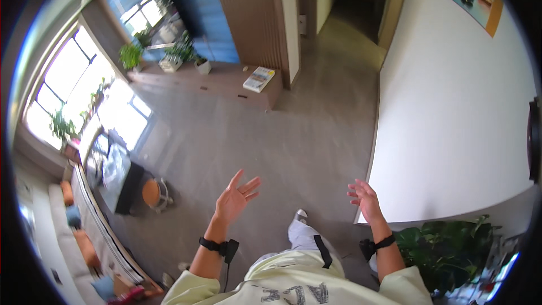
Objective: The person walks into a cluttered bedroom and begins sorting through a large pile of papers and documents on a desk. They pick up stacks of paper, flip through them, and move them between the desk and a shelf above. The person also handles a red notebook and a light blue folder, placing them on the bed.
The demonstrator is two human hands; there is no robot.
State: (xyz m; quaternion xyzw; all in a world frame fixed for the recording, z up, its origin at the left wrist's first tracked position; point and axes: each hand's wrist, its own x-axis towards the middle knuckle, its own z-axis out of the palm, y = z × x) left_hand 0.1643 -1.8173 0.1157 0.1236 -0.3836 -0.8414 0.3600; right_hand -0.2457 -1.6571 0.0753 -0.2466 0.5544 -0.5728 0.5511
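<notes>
My left hand (232, 199) is held out in the air over the grey floor (299, 152), fingers apart and nothing in it. My right hand (366, 200) is raised near the foot of the white wall (440, 135), its fingers spread and slightly curled, also without anything in it. Each wrist wears a black strap with a small dark device, the left device (230, 250) and the right device (368, 247). Between and below the hands, one shoe (302, 214) of mine stands forward on the floor. Neither hand touches any object.
A low cabinet (226, 87) at the far side bears a book (259, 79) and potted plants (179, 51). On the left are a sofa (104, 226), a dark table (130, 189) and a round stool (152, 193). A leafy plant (446, 251) stands near right. A doorway (355, 11) opens ahead.
</notes>
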